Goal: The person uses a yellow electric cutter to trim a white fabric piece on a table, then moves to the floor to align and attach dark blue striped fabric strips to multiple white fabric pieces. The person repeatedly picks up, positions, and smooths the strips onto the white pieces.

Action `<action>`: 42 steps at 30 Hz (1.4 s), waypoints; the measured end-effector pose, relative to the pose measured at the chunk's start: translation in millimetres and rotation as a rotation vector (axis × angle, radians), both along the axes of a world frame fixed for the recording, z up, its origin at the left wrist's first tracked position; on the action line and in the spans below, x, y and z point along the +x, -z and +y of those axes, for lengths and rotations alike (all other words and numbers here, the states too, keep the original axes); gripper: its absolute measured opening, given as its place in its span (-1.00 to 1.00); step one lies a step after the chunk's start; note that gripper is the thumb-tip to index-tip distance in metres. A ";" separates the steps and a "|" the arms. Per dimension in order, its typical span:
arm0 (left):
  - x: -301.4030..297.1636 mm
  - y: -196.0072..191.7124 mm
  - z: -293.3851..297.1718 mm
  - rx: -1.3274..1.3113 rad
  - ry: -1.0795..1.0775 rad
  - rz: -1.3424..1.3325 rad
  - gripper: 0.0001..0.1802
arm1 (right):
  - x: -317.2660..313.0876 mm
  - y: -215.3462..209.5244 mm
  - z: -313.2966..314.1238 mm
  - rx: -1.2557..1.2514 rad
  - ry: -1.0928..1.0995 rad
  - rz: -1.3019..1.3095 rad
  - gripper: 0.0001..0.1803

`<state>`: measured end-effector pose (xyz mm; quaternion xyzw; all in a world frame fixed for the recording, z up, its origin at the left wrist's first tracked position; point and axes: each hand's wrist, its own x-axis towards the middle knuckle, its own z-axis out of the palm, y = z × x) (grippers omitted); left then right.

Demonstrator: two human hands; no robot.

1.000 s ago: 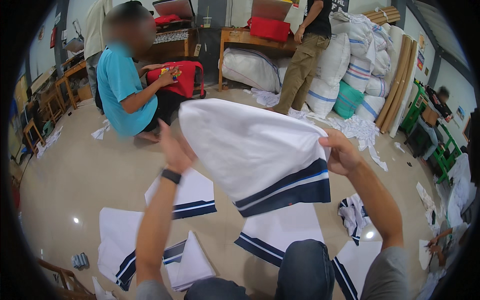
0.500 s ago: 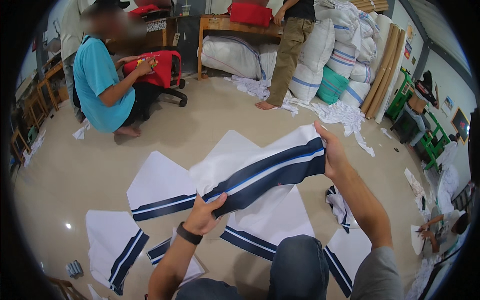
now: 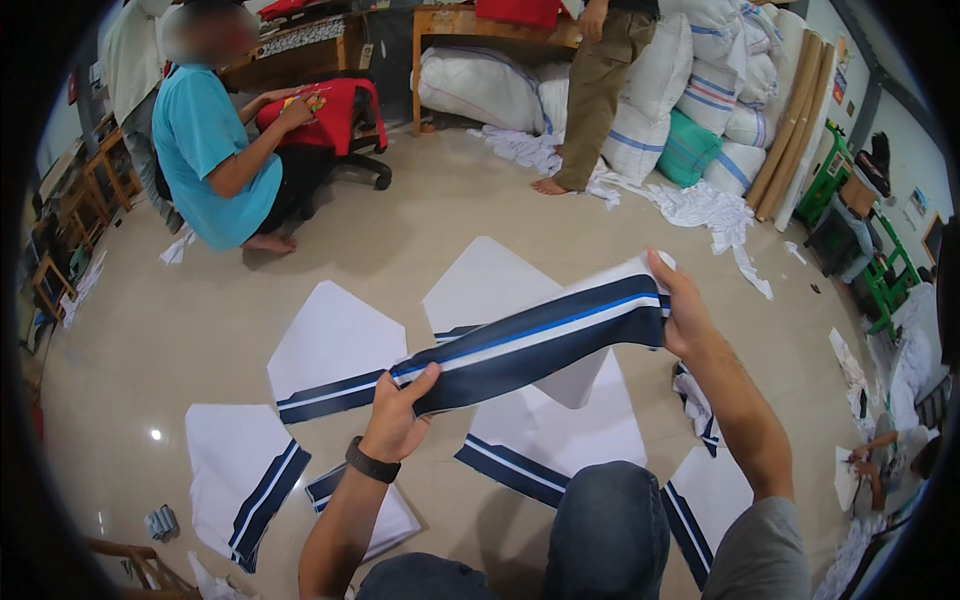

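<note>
A white fabric panel with a navy, white and blue striped band (image 3: 530, 345) is stretched between my hands above the floor. My left hand (image 3: 398, 412) grips its left end, thumb on top of the band. My right hand (image 3: 682, 305) holds the upper right corner. The band faces me; most of the white cloth hangs behind and below it. Similar cut panels lie beneath and around: a white panel (image 3: 335, 340) at the left, another panel (image 3: 485, 280) beyond, and a panel (image 3: 565, 440) just before my knees.
More striped panels (image 3: 230, 450) lie left and right, with a folded piece (image 3: 390, 522) near my left forearm and a crumpled piece (image 3: 693, 405) at right. A person in a blue shirt (image 3: 215, 150) crouches by a chair. Stuffed sacks (image 3: 640, 120) and cloth scraps (image 3: 700, 212) line the back.
The held panel has tipped so its white part drops behind the band, and the band is pulled straighter. Both hands keep their hold. The whole view has shifted slightly.
</note>
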<state>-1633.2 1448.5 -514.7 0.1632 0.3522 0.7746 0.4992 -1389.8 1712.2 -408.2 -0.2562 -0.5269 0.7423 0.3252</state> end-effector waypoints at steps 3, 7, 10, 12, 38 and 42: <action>4.2 30.3 -26.5 -0.120 0.052 0.392 -0.58 | 30.2 17.8 -20.2 0.122 -0.137 -0.069 -0.64; 29.5 50.6 -81.9 -0.178 0.103 0.317 -0.58 | 90.6 45.7 -44.4 0.036 -0.193 -0.062 -0.65; 28.4 61.2 -104.6 -0.208 0.148 0.009 -0.54 | 117.9 63.2 -42.0 -0.124 -0.240 -0.032 -0.72; 25.0 61.1 -109.2 -0.260 0.155 -0.065 -0.57 | 111.8 65.7 -44.1 -0.090 -0.133 -0.051 -0.75; -308.8 140.9 -135.5 -0.359 -0.505 0.097 -0.92 | -350.3 188.9 -28.4 -0.206 -0.132 -0.276 -0.72; -407.9 135.1 -89.8 -0.409 -0.696 0.089 -0.88 | -444.8 185.5 -26.1 -0.134 -0.071 -0.182 -0.75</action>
